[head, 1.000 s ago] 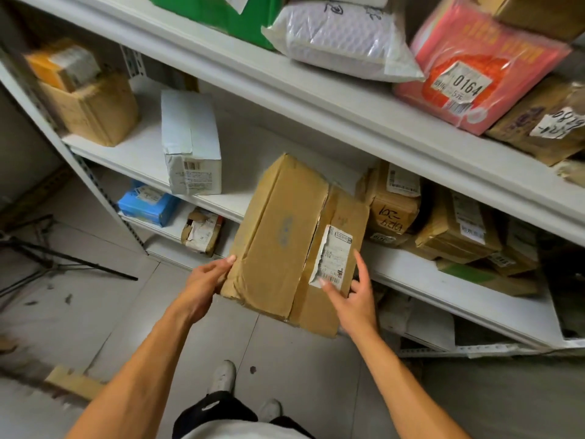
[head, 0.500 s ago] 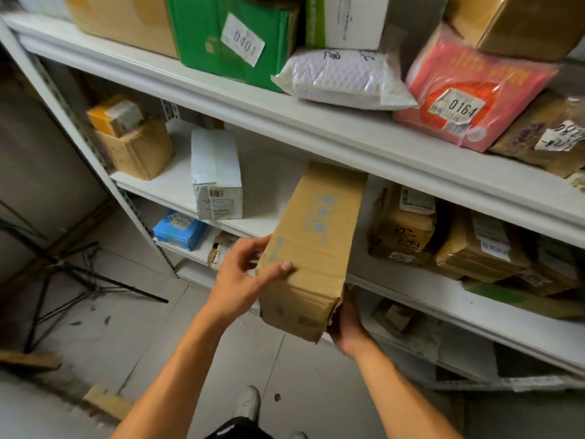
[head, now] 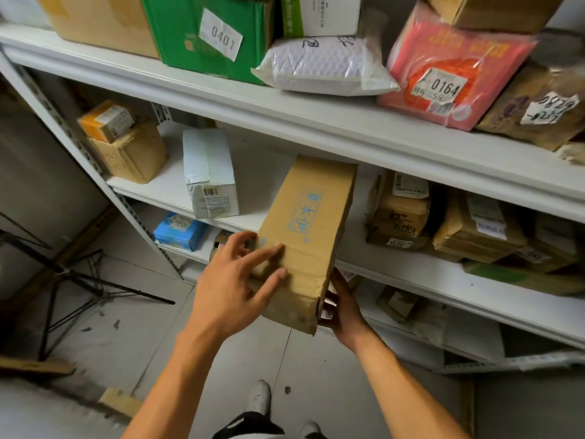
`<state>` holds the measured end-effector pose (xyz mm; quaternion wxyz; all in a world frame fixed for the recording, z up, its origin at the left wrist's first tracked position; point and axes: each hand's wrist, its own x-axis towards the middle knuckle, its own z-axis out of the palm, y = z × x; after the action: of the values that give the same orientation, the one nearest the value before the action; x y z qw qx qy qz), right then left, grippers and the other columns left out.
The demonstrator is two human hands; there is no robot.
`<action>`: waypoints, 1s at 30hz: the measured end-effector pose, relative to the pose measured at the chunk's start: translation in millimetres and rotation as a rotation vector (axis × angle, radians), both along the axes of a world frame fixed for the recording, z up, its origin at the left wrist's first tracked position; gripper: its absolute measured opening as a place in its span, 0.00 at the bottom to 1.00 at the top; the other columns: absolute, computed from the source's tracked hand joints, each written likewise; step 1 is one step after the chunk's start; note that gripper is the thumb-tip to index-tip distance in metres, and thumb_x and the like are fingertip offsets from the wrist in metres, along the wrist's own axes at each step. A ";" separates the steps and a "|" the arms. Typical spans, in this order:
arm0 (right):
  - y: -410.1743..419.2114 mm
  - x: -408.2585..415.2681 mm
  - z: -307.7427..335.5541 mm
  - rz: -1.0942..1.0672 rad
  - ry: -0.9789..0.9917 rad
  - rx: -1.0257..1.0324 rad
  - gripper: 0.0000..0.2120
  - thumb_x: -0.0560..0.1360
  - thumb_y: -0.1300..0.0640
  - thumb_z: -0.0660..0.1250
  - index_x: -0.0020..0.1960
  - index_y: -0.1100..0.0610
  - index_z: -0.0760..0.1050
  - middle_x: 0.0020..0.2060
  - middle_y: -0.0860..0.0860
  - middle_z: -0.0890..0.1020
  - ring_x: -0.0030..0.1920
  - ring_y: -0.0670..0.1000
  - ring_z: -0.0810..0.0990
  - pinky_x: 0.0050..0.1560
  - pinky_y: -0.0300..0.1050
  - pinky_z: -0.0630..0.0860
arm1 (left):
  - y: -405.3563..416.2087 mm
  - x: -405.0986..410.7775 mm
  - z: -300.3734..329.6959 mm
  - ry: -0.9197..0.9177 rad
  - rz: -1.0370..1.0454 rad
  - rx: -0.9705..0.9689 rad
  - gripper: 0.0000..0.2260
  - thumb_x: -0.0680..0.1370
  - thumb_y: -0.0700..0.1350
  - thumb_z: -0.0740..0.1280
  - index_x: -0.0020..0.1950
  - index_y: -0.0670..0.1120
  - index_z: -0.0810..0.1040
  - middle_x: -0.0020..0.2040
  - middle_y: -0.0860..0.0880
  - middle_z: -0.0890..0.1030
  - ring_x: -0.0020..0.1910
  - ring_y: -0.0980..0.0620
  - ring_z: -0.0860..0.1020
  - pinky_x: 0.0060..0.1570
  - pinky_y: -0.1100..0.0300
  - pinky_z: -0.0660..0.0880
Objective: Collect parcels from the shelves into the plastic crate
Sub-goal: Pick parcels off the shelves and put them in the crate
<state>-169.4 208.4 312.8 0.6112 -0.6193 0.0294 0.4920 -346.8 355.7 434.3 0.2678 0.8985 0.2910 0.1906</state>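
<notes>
I hold a long brown cardboard parcel [head: 308, 229] with blue printing in front of the middle shelf [head: 411, 274], turned on edge with its near end tilted down toward me. My left hand [head: 234, 286] grips the near end from the left, fingers spread across the top face. My right hand [head: 343, 308] supports the parcel from underneath on the right and is partly hidden by it. No plastic crate is in view.
A white box [head: 210, 172] and stacked brown boxes [head: 126, 150] share the middle shelf, with more brown parcels [head: 402, 213] to the right. The top shelf holds a green box [head: 209, 33], a white padded bag [head: 323, 64] and a pink parcel [head: 449, 68]. A black tripod [head: 63, 280] stands on the floor at left.
The parcel has been rotated from its broad labelled face onto its narrow printed side. My right hand went from the label side to beneath it, my left onto the top.
</notes>
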 end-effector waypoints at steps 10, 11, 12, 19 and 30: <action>1.1 1.0 4.1 0.071 -0.111 -0.031 0.28 0.76 0.37 0.64 0.75 0.32 0.62 0.72 0.51 0.74 0.67 0.60 0.76 0.60 0.69 0.77 | -19.9 -5.7 11.3 0.237 0.134 0.078 0.52 0.58 0.87 0.54 0.76 0.62 0.67 0.78 0.50 0.64 0.74 0.48 0.65 0.68 0.47 0.71; 1.6 0.2 5.2 0.071 -0.117 -0.034 0.28 0.77 0.37 0.64 0.75 0.32 0.62 0.73 0.52 0.73 0.68 0.61 0.76 0.61 0.70 0.76 | -22.5 -5.9 10.2 0.243 0.143 0.077 0.52 0.58 0.87 0.53 0.77 0.62 0.65 0.78 0.49 0.63 0.74 0.48 0.65 0.69 0.47 0.70; 1.7 -0.2 5.9 0.065 -0.120 -0.032 0.26 0.80 0.39 0.63 0.76 0.33 0.61 0.73 0.52 0.73 0.69 0.61 0.75 0.62 0.70 0.75 | -24.5 -6.3 9.5 0.248 0.154 0.074 0.52 0.59 0.87 0.52 0.77 0.61 0.64 0.79 0.48 0.62 0.75 0.47 0.65 0.69 0.47 0.69; 3.3 -6.0 15.1 0.015 -0.166 -0.032 0.25 0.78 0.45 0.68 0.73 0.36 0.66 0.73 0.52 0.71 0.72 0.59 0.71 0.68 0.67 0.72 | -22.4 -9.9 2.4 0.182 0.194 -0.018 0.45 0.64 0.81 0.55 0.77 0.62 0.65 0.78 0.44 0.64 0.72 0.43 0.69 0.67 0.48 0.70; -0.9 -5.4 59.2 -0.074 -0.620 0.161 0.30 0.69 0.54 0.80 0.67 0.38 0.75 0.63 0.51 0.75 0.60 0.49 0.79 0.57 0.47 0.82 | 45.0 -8.6 -54.0 -0.308 0.623 -1.158 0.25 0.71 0.65 0.58 0.57 0.49 0.77 0.60 0.40 0.78 0.57 0.40 0.76 0.47 0.47 0.75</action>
<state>-174.8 207.5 372.0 0.6556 -0.6878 -0.1746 0.2579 -355.4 400.7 380.2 0.6771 0.4468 0.5501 0.1981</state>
